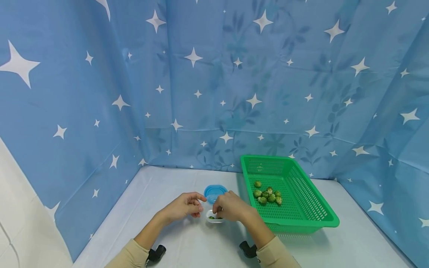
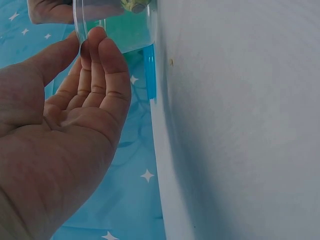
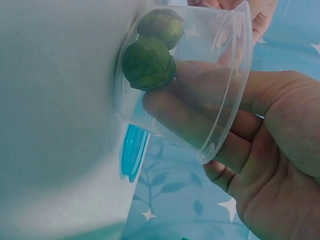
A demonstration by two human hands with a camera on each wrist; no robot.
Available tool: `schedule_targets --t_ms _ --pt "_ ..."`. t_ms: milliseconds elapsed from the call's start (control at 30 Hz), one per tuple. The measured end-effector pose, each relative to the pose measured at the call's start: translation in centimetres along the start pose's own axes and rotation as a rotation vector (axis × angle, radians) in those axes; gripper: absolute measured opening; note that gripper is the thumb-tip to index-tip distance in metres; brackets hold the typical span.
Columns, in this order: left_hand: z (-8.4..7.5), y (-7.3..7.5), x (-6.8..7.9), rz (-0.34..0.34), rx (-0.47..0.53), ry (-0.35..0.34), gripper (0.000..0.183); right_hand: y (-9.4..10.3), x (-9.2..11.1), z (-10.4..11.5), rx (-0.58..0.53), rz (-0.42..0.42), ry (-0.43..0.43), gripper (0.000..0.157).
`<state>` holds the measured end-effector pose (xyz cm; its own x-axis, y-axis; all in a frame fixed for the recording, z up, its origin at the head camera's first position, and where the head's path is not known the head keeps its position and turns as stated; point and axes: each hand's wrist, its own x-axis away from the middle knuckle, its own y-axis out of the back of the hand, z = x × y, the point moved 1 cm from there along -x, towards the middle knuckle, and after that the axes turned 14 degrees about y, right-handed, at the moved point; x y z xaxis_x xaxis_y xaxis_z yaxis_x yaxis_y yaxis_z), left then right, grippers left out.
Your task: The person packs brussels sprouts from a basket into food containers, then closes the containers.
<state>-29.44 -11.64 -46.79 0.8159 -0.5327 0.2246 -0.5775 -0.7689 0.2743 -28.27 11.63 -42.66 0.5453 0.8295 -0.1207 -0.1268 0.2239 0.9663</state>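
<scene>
A small clear plastic container (image 1: 215,221) stands on the table between the hands. Two Brussels sprouts show inside it in the right wrist view, a darker one (image 3: 148,64) and one beside it (image 3: 165,26). My right hand (image 1: 231,206) reaches over the rim, and its thumb and a finger pinch the darker sprout near the container's bottom. Just left of the container is my left hand (image 1: 184,206), fingers loosely bent and holding nothing. Its fingertips (image 2: 114,52) are close to the rim; whether they touch it I cannot tell.
Behind the container lies a blue lid (image 1: 215,190). To the right stands a green perforated basket (image 1: 301,224) with several Brussels sprouts (image 1: 268,195) on its left side. A blue star-patterned curtain (image 1: 201,111) hangs behind the white table (image 1: 161,186).
</scene>
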Motion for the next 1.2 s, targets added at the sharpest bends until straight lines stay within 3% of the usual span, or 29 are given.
schedule_targets --t_ms 200,833,1200 --pt "0.0 0.0 0.0 0.0 0.001 0.001 0.038 0.0 -0.1 0.0 -0.062 -0.004 0.001 0.01" --pt "-0.3 -0.1 0.2 0.008 0.009 -0.01 0.037 0.3 0.2 0.4 -0.03 -0.005 -0.039 0.009" --pt "-0.2 0.0 0.1 0.01 0.01 -0.012 0.039 1.5 0.5 0.8 -0.081 -0.059 0.012 0.018"
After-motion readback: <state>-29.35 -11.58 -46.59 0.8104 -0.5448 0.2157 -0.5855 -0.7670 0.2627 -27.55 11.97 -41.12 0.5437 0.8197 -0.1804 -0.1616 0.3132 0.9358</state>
